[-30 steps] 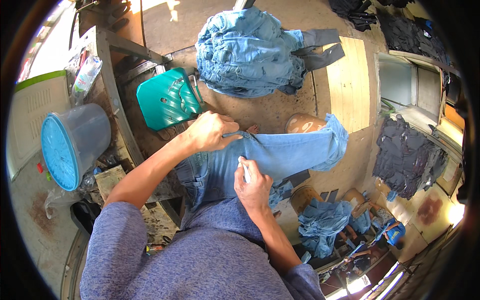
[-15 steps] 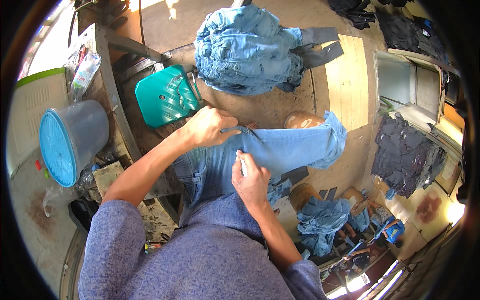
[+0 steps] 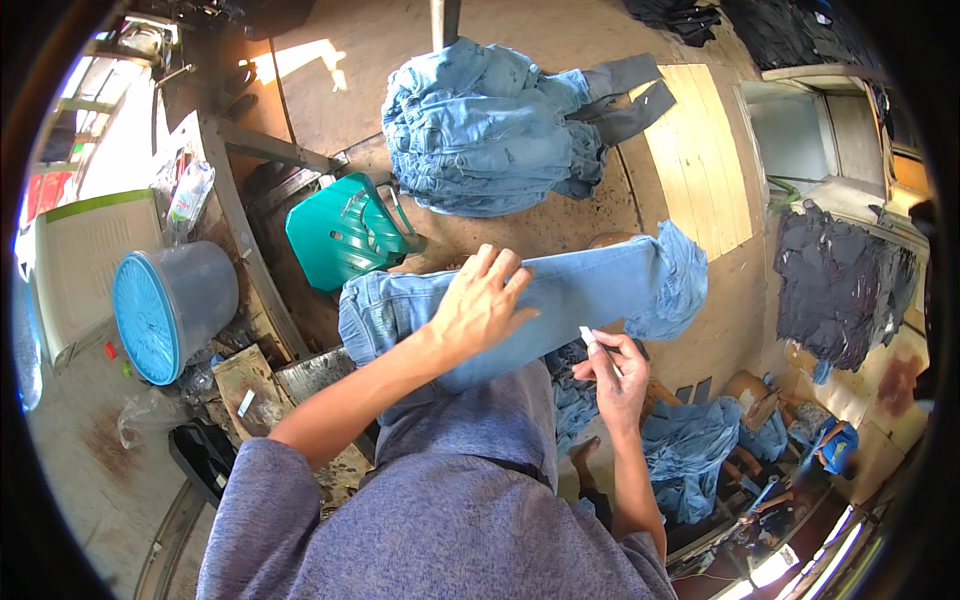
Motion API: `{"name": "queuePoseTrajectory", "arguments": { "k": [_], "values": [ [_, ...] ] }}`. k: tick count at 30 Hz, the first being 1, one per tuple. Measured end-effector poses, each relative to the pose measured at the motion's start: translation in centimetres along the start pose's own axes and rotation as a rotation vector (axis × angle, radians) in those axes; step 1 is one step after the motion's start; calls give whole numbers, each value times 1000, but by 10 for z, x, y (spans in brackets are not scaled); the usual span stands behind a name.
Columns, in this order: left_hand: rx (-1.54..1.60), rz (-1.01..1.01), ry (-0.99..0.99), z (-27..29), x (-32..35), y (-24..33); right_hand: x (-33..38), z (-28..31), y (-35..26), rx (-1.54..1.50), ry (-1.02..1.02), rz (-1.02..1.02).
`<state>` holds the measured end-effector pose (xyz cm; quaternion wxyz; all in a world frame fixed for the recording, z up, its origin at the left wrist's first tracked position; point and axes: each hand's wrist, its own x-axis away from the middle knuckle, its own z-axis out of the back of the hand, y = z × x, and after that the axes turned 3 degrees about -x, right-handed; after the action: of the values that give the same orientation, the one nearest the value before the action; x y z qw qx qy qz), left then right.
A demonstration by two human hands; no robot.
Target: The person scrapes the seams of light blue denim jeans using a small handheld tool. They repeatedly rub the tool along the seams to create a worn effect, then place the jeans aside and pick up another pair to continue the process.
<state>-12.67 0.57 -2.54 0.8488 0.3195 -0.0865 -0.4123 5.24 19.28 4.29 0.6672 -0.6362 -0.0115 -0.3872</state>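
Observation:
A pair of light blue jeans [image 3: 590, 285] lies stretched across in front of me, its waist end to the left and its bunched leg end to the right. My left hand [image 3: 487, 303] rests on the upper part of the denim, fingers apart and nothing held. Just below the leg, off the cloth, my right hand [image 3: 615, 380] pinches a slim white stick-like tool [image 3: 587, 338] between thumb and fingers. Its pale tip points up toward the jeans; I cannot make out its exact kind.
A heap of jeans [image 3: 480, 130] lies ahead, near a green plastic stool [image 3: 345, 230]. At left stands a clear bucket with a blue lid [image 3: 147, 318]. Dark garments [image 3: 835, 285] are piled at right. Beyond more denim [image 3: 690, 445], a person in blue [image 3: 838, 445] sits lower right.
My left hand has let go of the jeans' upper edge and lies spread on them. My right hand has moved right, off the denim, with the white tool. The jeans look flatter and straighter.

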Motion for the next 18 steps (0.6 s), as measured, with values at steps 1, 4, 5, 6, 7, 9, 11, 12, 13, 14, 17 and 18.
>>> {"name": "queuePoseTrajectory", "arguments": {
  "k": [1,4,5,6,7,9,11,12,13,14,17,18],
  "values": [
    [3,12,33,-12,-3,7,2,10,3,-51,-12,-3],
    [-47,42,54,-38,-4,15,8,34,12,28,-65,50],
    [-67,50,38,-43,-4,14,9,39,14,25,-68,50],
    [-119,16,-2,-46,-4,11,10,44,16,7,-73,45],
    [-153,-7,16,-50,-4,9,11,48,18,-23,-79,25],
    [-217,-67,60,-54,-7,5,11,50,20,18,-71,110],
    [-175,-106,-7,-56,-14,1,9,46,23,1,-35,185],
    [-145,-89,-72,-55,-20,0,7,41,24,1,-17,202],
    [-121,-47,-200,-51,-24,-3,5,36,25,66,-14,218],
    [-43,-94,-175,-48,-31,-6,2,29,26,118,-18,238],
    [84,-30,-497,-29,-51,-25,-9,6,29,243,17,344],
    [155,-158,-467,-25,-58,-33,-14,0,29,306,18,415]
  ]
}}
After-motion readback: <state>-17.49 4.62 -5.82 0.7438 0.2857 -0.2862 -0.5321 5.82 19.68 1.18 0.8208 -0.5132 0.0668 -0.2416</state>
